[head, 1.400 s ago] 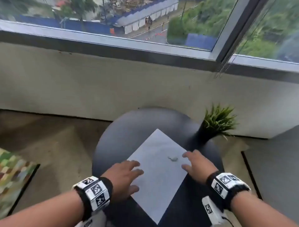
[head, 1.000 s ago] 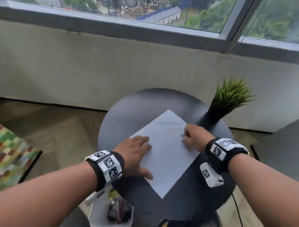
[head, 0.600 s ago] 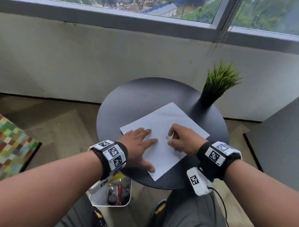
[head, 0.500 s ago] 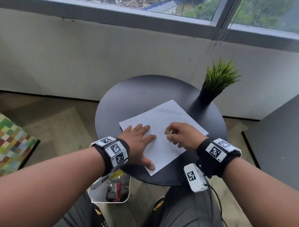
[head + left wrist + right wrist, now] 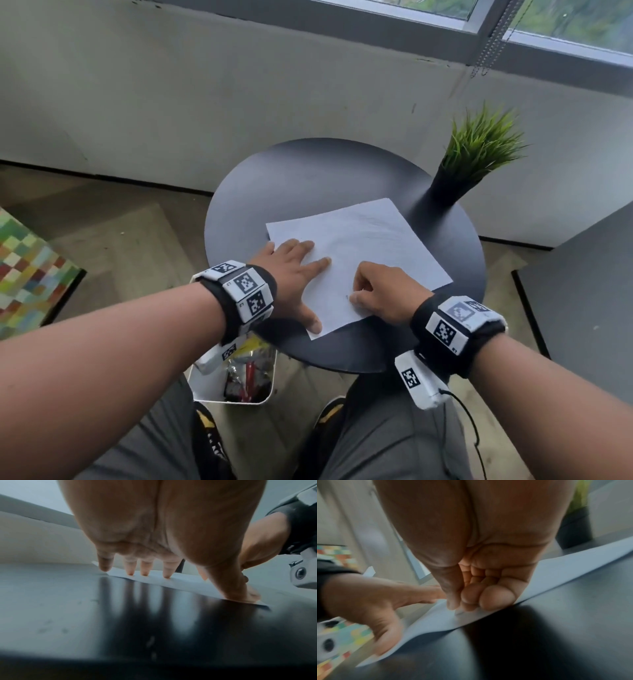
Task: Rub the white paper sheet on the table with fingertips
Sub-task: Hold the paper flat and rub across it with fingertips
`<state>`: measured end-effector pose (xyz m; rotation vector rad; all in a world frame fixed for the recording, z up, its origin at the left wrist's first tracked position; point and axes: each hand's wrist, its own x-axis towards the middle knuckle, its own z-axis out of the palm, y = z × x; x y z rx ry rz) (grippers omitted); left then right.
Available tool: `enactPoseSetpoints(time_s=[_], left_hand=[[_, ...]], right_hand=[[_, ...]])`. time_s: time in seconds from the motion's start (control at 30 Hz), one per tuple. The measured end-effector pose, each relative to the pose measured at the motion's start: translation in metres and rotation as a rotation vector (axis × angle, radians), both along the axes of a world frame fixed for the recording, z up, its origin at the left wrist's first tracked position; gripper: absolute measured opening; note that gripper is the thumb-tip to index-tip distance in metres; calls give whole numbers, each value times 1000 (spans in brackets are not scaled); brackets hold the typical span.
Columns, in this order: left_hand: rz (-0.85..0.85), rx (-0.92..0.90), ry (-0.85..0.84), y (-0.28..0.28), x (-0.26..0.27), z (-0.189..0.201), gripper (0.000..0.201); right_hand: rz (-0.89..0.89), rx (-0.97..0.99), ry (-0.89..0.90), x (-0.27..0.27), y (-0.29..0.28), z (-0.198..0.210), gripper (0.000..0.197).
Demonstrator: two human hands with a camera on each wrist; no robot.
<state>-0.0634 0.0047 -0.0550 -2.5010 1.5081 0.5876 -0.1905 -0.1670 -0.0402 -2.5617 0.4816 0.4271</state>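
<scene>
- Desk (image 5: 308, 178): round, dark, glossy top w/ reflections; probably slick, so a loose sheet would skate on it.
- Plant (image 5: 479, 154): black pot at far right rim of desk, just past the paper's far corner, not touching it.
- Bin (image 5: 236, 380): white, on the floor under the near-left rim, odds & ends inside.
- Paper (image 5: 370, 246): white sheet lying flat on the desk, turned at an angle, near corner close to the near rim. Looks thin, light, floppy; faint creases in far half. Would buckle or tear if rubbed hard w/o an anchor. Best not picked up – pin an edge flat, rub from above.
- Left hand (image 5: 291, 274): fingers (image 5: 145, 569) straight & spread, tips pressing the left edge, thumb down by the near corner. Holds nothing, acts as the anchor.
- Right hand (image 5: 383, 291): on the near-middle of the sheet, fingers (image 5: 494, 597) curled under, tips & thumb bunched on the surface. A small pale bit shows at the tips; can't tell if pinched or just a paper ridge.
</scene>
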Motion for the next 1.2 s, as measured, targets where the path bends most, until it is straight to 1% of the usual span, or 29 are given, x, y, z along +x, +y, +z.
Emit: enactPoseSetpoints(time_s=[0.1, 0.13, 0.17, 0.27, 0.3, 0.33, 0.37, 0.43, 0.47, 0.5, 0.53, 0.6, 0.63, 0.67, 0.7, 0.77, 0.8, 0.83, 0.87, 0.9, 0.93, 0.97, 1.0, 1.03, 1.07, 1.1, 1.13, 1.17, 1.2], left_hand=[[-42, 5, 46, 1, 0, -4, 123], [-47, -5, 58, 2, 0, -5, 122], [-42, -19, 63, 3, 0, -5, 121], [22, -46, 45, 11, 2, -6, 121], [35, -41, 45, 15, 3, -7, 122], [31, -26, 48, 16, 4, -6, 123], [19, -2, 52, 19, 6, -7, 124], [-13, 37, 56, 21, 8, -7, 128], [-22, 46, 58, 21, 8, -7, 128], [-27, 49, 56, 20, 9, -6, 128], [-32, 49, 50, 20, 10, -6, 127], [-41, 51, 34, 20, 11, -7, 127], [-44, 55, 32, 20, 12, -7, 127], [-46, 60, 30, 20, 14, -7, 127], [-49, 62, 28, 20, 14, -7, 126], [-51, 59, 22, 19, 15, -7, 126], [-51, 57, 22, 19, 15, -8, 127], [-50, 55, 25, 19, 15, -8, 127], [-52, 54, 30, 19, 16, -8, 128], [-56, 53, 29, 18, 16, -8, 128], [-58, 55, 24, 18, 17, -9, 128], [-59, 59, 20, 18, 18, -9, 128], [-58, 62, 21, 18, 17, -9, 128], [-55, 64, 24, 18, 17, -8, 128], [-53, 67, 28, 18, 16, -8, 128], [-52, 72, 32, 17, 16, -7, 129], [-51, 76, 36, 17, 16, -6, 129], [-51, 77, 40, 17, 16, -5, 129], [-52, 76, 40, 16, 16, -5, 129]], right_hand=[[211, 16, 16, 1, 19, 5, 12], [226, 20, -2, 5, 22, 6, 12], [197, 18, -18, 9, 22, 6, 11], [38, -19, -40, 16, 12, 4, 12], [35, -26, -37, 15, 12, 2, 12], [70, -33, -32, 12, 13, 2, 11], [145, -35, -19, 10, 19, 3, 9], [366, -23, 56, 8, 34, 7, 7], [435, -18, 95, 10, 38, 10, 6], [443, -31, 100, 17, 38, 12, 4], [387, -54, 79, 25, 35, 13, 5], [160, -96, 3, 39, 24, 12, 8], [86, -117, -40, 42, 22, 10, 9], [83, -137, -80, 41, 26, 8, 8], [149, -127, -92, 39, 33, 5, 7], [371, -28, -7, 29, 51, 6, 4], [453, 15, 55, 28, 55, 8, 5], [461, 31, 88, 31, 52, 11, 6], [383, 8, 75, 38, 46, 11, 5], [263, -12, 30, 44, 37, 11, 2], [146, -59, -40, 48, 30, 8, 7], [89, -116, -99, 48, 30, 6, 10], [130, -143, -126, 44, 35, 4, 11], [237, -125, -109, 39, 44, 2, 11], [370, -74, -55, 32, 55, 2, 7], [459, -11, 11, 28, 61, 4, 2], [463, 23, 63, 28, 59, 8, 3], [392, 0, 60, 35, 51, 9, 3], [266, -44, 20, 43, 41, 9, 3]])
